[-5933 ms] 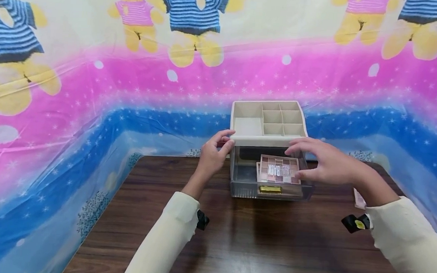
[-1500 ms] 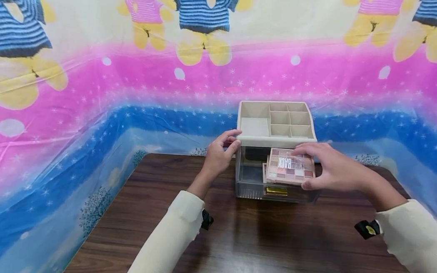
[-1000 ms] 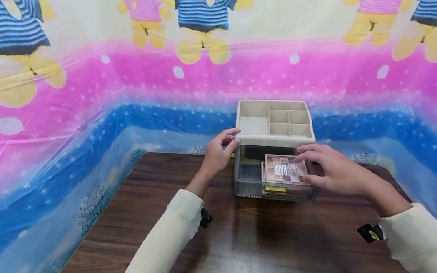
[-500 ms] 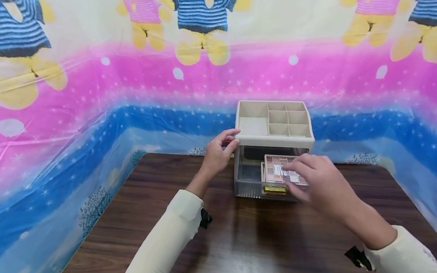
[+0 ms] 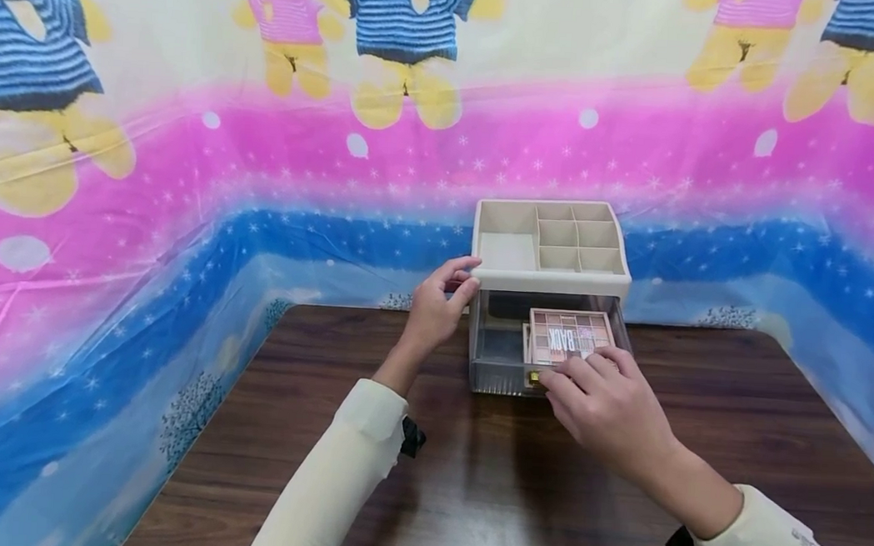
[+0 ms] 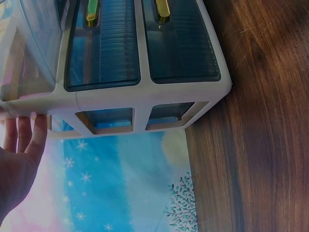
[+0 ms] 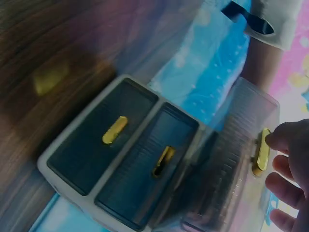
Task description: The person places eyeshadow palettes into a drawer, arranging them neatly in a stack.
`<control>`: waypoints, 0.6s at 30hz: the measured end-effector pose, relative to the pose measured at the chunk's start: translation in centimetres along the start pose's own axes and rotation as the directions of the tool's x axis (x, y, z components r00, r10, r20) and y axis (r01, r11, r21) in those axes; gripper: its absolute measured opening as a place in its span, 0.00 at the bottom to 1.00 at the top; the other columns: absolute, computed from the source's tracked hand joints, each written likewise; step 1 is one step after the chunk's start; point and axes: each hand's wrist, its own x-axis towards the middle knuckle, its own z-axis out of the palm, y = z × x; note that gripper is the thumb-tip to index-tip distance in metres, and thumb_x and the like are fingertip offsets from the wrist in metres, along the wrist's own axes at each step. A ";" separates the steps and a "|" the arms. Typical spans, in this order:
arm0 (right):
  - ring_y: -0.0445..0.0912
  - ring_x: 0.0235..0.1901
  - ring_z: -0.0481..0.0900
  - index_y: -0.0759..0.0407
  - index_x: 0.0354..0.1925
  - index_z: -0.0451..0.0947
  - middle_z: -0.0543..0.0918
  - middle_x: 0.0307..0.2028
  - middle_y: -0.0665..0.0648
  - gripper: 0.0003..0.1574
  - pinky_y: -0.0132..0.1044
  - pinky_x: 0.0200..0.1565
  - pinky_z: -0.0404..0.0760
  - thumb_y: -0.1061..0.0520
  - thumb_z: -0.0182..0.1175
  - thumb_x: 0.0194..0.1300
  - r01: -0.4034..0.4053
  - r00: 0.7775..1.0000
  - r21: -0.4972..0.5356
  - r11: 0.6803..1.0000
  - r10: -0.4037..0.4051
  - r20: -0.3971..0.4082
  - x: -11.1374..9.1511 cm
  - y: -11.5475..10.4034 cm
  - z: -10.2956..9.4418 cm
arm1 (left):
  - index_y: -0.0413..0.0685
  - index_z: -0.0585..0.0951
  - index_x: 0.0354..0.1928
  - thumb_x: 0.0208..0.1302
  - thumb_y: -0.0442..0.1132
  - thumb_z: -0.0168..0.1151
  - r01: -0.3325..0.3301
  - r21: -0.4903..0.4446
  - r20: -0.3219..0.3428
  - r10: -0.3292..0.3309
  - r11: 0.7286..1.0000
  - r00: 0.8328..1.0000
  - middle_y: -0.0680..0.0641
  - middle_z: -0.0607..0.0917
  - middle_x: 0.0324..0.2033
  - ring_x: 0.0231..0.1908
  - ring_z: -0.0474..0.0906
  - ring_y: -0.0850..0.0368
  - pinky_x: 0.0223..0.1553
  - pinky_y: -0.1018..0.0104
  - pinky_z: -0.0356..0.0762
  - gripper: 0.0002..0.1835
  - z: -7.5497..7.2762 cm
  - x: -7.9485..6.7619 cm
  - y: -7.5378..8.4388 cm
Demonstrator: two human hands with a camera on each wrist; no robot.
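Note:
A cream organizer has its top drawer pulled out. Inside that clear drawer lies a makeup palette with a grid of shades, over another flat case. My left hand rests its fingertips against the organizer's upper left corner; in the left wrist view its straight fingers press the frame's side. My right hand is at the drawer front, bent fingers covering most of the gold handle. In the right wrist view one fingertip meets the handle's edge while the other fingers stay apart from it.
Two lower drawers, one dark and one beside it, are closed, with gold handles. Divided compartments top the organizer. It stands on a dark wooden table, before a patterned cloth backdrop.
My right hand lifted the palette slightly, set it back in the drawer and let go. It has since moved down and left to the drawer handle. The left hand has stayed at the corner.

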 end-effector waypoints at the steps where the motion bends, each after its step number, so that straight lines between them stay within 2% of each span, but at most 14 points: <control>1: 0.50 0.28 0.79 0.56 0.33 0.83 0.83 0.29 0.53 0.17 0.51 0.41 0.77 0.55 0.47 0.68 0.001 1.000 -0.008 1.000 -0.001 -0.003 -0.1 -0.1 0.0 | 0.62 0.78 0.57 0.68 0.49 0.57 0.002 0.002 -0.001 -0.002 1.000 1.000 0.48 0.84 0.40 0.43 0.82 0.55 0.40 0.63 0.83 0.16 0.0 0.0 0.0; 7: 0.51 0.27 0.79 0.57 0.33 0.83 0.82 0.28 0.54 0.18 0.53 0.41 0.77 0.60 0.45 0.70 0.014 1.000 -0.067 0.998 -0.014 -0.009 -0.3 -0.6 0.2 | 0.62 0.78 0.57 0.68 0.48 0.57 -0.001 0.004 -0.002 0.001 1.000 1.000 0.48 0.84 0.40 0.43 0.83 0.55 0.40 0.63 0.83 0.16 -0.1 0.2 0.1; 13: 0.52 0.28 0.79 0.57 0.32 0.82 0.81 0.28 0.55 0.15 0.52 0.41 0.78 0.62 0.47 0.66 0.028 0.999 -0.103 0.994 -0.033 -0.042 -0.1 -1.0 0.5 | 0.62 0.78 0.57 0.68 0.48 0.57 0.017 -0.007 0.005 -0.017 1.000 1.000 0.47 0.85 0.41 0.43 0.83 0.54 0.41 0.60 0.83 0.16 -0.1 0.1 0.0; 18: 0.52 0.27 0.78 0.58 0.31 0.82 0.82 0.27 0.55 0.14 0.51 0.41 0.77 0.62 0.49 0.64 0.020 0.997 -0.113 0.993 -0.028 -0.072 -0.1 -1.2 0.6 | 0.63 0.77 0.57 0.68 0.48 0.57 0.020 0.000 0.009 -0.020 1.000 1.000 0.48 0.85 0.42 0.43 0.83 0.54 0.40 0.61 0.83 0.16 0.0 0.0 0.0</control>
